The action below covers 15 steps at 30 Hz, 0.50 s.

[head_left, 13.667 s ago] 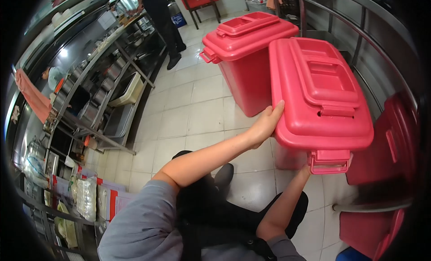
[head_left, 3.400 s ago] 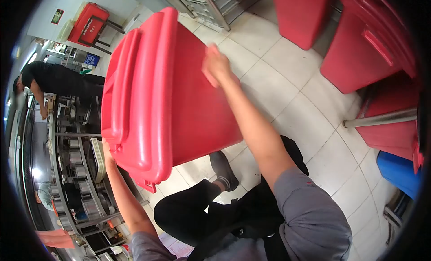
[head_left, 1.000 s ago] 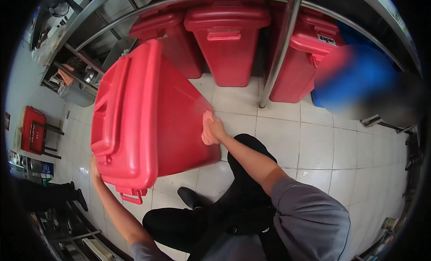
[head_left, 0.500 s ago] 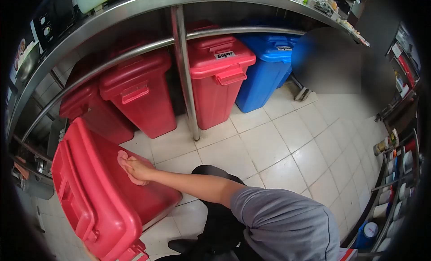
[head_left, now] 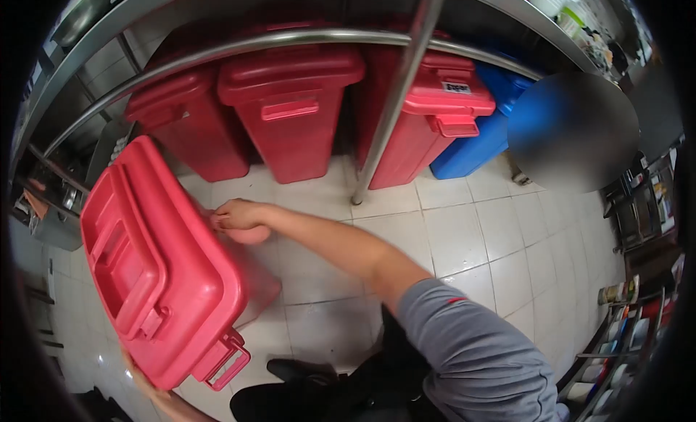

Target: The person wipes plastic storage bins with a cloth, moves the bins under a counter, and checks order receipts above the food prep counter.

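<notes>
A red lidded bin (head_left: 190, 259) stands tilted at the left, with its lid towards me and a handle loop at its near end. My right hand (head_left: 241, 214) is closed around a pink cloth (head_left: 251, 236), at the bin's side wall just beyond the lid. Part of the cloth hangs below my fingers. At the lower left, my left hand (head_left: 143, 382) rests against the bin's outer side under the lid edge. Its fingers are mostly hidden by the bin.
Under a steel counter with a metal rail (head_left: 304, 36) stand several red bins (head_left: 297, 125), one labelled "Sugar", and a blue bin (head_left: 475, 135). A steel post (head_left: 395, 103) reaches the tiled floor (head_left: 464, 241). Shelves with containers (head_left: 616, 349) line the right. A blurred patch covers the upper right.
My right hand and the cloth have moved along the bin's side to its far edge. The bin stands more upright, my view has shifted left, and my left hand shows more.
</notes>
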Each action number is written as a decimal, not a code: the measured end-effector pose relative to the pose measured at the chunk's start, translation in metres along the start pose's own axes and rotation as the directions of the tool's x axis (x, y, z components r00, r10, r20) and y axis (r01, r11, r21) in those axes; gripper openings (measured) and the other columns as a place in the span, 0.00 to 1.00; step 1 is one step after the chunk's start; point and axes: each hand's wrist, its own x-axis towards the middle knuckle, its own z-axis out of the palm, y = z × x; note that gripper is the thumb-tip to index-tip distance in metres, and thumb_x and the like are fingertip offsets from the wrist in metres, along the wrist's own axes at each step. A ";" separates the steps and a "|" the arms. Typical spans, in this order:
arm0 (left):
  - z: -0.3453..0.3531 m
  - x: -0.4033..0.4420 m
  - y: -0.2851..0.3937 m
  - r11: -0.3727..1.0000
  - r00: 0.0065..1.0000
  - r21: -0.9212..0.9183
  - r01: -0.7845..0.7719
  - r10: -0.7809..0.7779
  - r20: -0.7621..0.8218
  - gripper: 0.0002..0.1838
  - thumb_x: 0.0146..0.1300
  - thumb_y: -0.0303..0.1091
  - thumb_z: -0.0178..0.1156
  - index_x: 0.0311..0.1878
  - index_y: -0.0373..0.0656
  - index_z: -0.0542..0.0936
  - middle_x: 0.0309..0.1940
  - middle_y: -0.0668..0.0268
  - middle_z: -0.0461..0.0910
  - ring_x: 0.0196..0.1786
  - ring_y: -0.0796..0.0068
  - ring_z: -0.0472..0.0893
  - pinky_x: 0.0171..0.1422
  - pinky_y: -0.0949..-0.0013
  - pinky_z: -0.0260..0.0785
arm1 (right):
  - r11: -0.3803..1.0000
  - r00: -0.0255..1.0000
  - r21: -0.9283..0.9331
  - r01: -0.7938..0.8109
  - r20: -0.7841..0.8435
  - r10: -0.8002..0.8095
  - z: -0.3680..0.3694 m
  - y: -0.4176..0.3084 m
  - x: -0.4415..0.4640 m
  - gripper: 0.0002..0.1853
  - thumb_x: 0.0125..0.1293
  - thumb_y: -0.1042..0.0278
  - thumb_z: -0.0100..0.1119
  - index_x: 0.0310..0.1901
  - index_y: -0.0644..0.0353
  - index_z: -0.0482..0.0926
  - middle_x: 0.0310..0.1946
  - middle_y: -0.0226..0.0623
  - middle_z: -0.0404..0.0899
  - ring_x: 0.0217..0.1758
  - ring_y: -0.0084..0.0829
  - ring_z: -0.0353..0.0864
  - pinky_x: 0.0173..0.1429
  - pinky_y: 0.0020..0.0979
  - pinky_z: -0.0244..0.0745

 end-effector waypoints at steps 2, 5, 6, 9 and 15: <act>-0.001 0.027 0.011 0.996 0.992 -0.002 0.094 -0.094 0.084 0.33 0.70 0.56 0.48 0.68 0.41 0.66 0.65 0.59 0.69 0.65 0.61 0.72 0.66 0.56 0.68 | 0.985 0.985 -0.011 -0.171 0.013 0.171 -0.020 -0.037 -0.051 0.15 0.65 0.62 0.54 0.46 0.66 0.76 0.38 0.43 0.82 0.41 0.36 0.82 0.44 0.37 0.75; -0.007 0.040 0.022 0.969 0.988 0.248 0.011 -0.049 0.145 0.30 0.73 0.52 0.45 0.67 0.37 0.67 0.63 0.56 0.71 0.60 0.64 0.75 0.63 0.61 0.69 | 0.883 0.865 -0.226 -0.412 0.209 0.457 -0.065 -0.081 -0.116 0.15 0.60 0.61 0.59 0.44 0.63 0.75 0.39 0.42 0.82 0.40 0.37 0.82 0.44 0.38 0.75; -0.012 0.048 0.027 0.970 0.986 0.244 0.010 -0.051 0.159 0.30 0.73 0.52 0.45 0.67 0.37 0.67 0.63 0.56 0.71 0.60 0.64 0.75 0.63 0.61 0.69 | 0.874 0.821 -0.209 -0.440 0.302 0.485 -0.082 -0.102 -0.147 0.16 0.59 0.60 0.60 0.43 0.62 0.75 0.38 0.42 0.82 0.40 0.38 0.82 0.44 0.38 0.75; -0.045 0.082 0.031 0.675 0.988 0.724 -0.141 0.050 0.146 0.31 0.74 0.52 0.45 0.67 0.34 0.66 0.62 0.51 0.71 0.58 0.62 0.75 0.62 0.60 0.68 | 0.853 0.764 -0.102 -0.511 0.400 0.505 -0.135 -0.184 -0.225 0.17 0.55 0.58 0.63 0.42 0.60 0.77 0.36 0.41 0.82 0.40 0.39 0.82 0.42 0.39 0.74; -0.073 0.006 0.083 -0.915 0.405 0.358 0.188 0.404 0.820 0.31 0.63 0.51 0.63 0.64 0.41 0.74 0.43 0.52 0.84 0.41 0.55 0.84 0.46 0.61 0.78 | 0.881 0.969 -0.403 -0.247 -0.079 0.235 -0.264 -0.392 -0.270 0.14 0.51 0.57 0.62 0.36 0.57 0.82 0.34 0.43 0.81 0.38 0.43 0.81 0.44 0.42 0.75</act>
